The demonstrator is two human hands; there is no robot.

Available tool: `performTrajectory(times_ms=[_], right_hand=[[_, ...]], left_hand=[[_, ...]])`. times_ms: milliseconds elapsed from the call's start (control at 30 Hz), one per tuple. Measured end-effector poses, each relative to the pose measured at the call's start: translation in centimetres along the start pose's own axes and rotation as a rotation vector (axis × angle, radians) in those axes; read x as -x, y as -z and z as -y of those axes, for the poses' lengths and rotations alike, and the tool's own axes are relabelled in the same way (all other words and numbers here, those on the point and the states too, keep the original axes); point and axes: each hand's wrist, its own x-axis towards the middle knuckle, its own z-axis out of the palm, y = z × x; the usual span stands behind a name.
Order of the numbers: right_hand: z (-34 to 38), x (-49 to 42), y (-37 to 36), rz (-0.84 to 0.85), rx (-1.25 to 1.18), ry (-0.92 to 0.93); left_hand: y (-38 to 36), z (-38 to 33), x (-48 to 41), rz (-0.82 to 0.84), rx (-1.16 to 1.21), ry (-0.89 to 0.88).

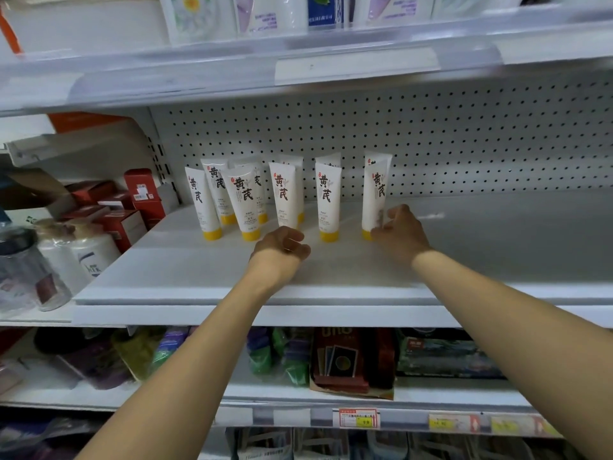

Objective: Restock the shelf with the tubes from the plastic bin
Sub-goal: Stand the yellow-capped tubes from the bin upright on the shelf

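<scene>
Several white tubes with yellow caps and black lettering stand cap-down on the white shelf [331,270], in front of a pegboard back. My right hand [401,234] touches the lower part of the rightmost tube [374,194], fingers loosely around its base. My left hand [282,245] hovers just in front of the middle tube [283,194], fingers curled and holding nothing. Another tube [328,197] stands between the two hands. The plastic bin is out of view.
Red boxes [132,200] and clear jars [59,257] fill the neighbouring shelf on the left. The shelf's right half [514,240] is bare. Packaged goods [348,356] sit on the shelf below, and packs [265,14] on the shelf above overhang.
</scene>
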Motion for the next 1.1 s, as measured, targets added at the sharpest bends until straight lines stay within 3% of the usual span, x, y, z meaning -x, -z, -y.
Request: performTrajectory(times_ms=[133, 333, 600, 767, 1100], right_hand=[[0.8, 3.5, -0.2, -0.081, 0.075, -0.001], [4.7, 11.5, -3.1, 0.009, 0.289, 0.298], [9.6, 21.2, -10.5, 0.096, 0.394, 0.515], [10.2, 26.6, -17.2, 0.290, 0.430, 0.507], [4.5, 33.8, -31.0, 0.759, 0.483, 0.221]], left_hand=[[2.0, 0.8, 2.6, 0.000, 0.012, -0.091], [6.2, 4.0, 7.0, 0.009, -0.049, -0.188], [13.7, 11.6, 12.9, 0.030, -0.309, -0.199], [17.0, 18.8, 16.2, 0.150, -0.488, -0.073], [17.4, 35.0, 22.6, 0.370, -0.340, 0.361]])
